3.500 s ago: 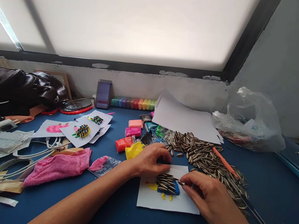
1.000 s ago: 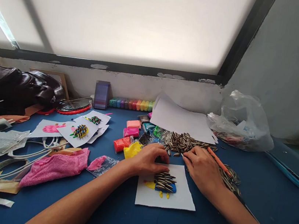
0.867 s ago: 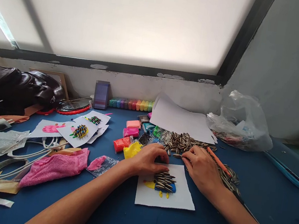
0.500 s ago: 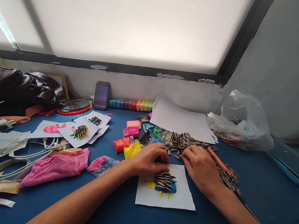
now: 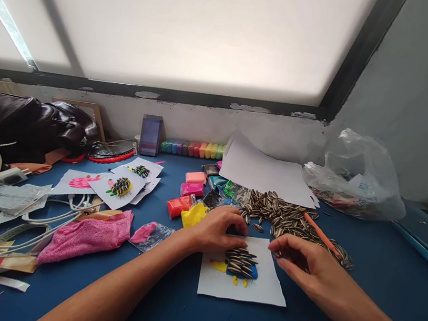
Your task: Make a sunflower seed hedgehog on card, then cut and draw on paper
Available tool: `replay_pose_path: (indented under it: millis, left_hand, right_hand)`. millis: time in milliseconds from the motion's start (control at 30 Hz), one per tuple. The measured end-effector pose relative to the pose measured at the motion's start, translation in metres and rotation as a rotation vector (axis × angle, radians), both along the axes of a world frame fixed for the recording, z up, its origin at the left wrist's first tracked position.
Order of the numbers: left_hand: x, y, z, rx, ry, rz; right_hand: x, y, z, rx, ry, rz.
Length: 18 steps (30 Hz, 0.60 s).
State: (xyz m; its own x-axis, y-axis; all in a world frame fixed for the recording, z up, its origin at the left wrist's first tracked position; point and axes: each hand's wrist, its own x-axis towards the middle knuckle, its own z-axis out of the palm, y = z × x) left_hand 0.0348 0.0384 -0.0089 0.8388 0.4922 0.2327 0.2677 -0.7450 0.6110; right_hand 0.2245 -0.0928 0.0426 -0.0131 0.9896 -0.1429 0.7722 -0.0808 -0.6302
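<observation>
A sheet of white paper (image 5: 271, 291) lies before me, bearing a clay hedgehog (image 5: 242, 265) with a blue body, a yellow snout and feet, and striped sunflower seeds for spines. My left hand (image 5: 220, 229) rests on the sheet's upper left with fingers bent, thumb apart from them and close to the seed spines. My right hand (image 5: 299, 257) is just off the paper's right edge, thumb and forefinger pinched on a small dark sunflower seed (image 5: 277, 254), mostly hidden. Behind both hands spreads a pile of sunflower seeds (image 5: 278, 214).
An orange pencil-like stick (image 5: 321, 233) lies across the seeds. Behind are clay packets (image 5: 178, 206), stacked paper (image 5: 266, 173) and a plastic bag (image 5: 365, 187). To the left lie finished clay pictures (image 5: 115, 197), a pink cloth (image 5: 87, 236) and white cables (image 5: 36, 218).
My right hand has drawn back from the seed pile toward the paper's right edge, its thumb and forefinger now pinched on a seed. My left hand has stayed on the paper. The view has shifted slightly.
</observation>
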Motion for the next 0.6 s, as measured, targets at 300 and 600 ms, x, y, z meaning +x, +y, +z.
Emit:
replay_pose_path:
  millis: [300,600]
  left_hand:
    - [0.0,0.002,-0.004,0.003,0.005,0.005]
    - [0.0,0.001,0.001,-0.01,0.01,0.002]
  right_hand:
    - [-0.004,-0.003,-0.005,0.147,-0.014,0.101]
    - [-0.011,-0.005,-0.01,0.126,-0.134,0.107]
